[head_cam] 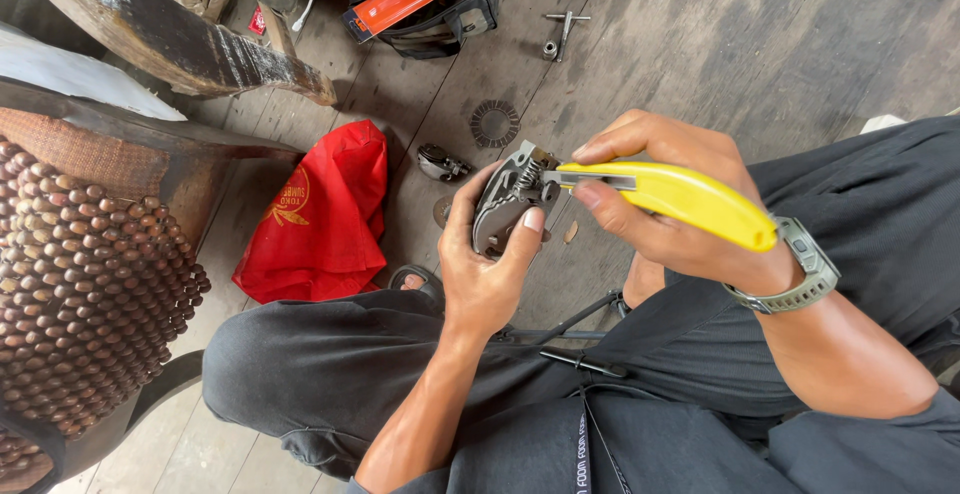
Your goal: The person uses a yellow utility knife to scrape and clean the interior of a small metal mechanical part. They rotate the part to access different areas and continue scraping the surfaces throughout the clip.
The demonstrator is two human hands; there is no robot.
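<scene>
Left hand (pixel 485 264) grips a grey metal part (pixel 505 204) over the lap. Right hand (pixel 660 204), fingers closed on a yellow utility knife (pixel 690 199), has the blade tip at the part's spring. Work appears mid-way: 2 loose pieces (pixel 470 144) lie unfitted on the floor (pixel 700 44).

floor (pixel 760 44): grey planks | on it: red bag (pixel 318 216), tool pouch (pixel 425 4), toothed disc (pixel 495 123)

A crumpled red bag (pixel 318 216) with a yellow printed emblem lies on the floor beside an orange flat pack (pixel 398 0).
</scene>
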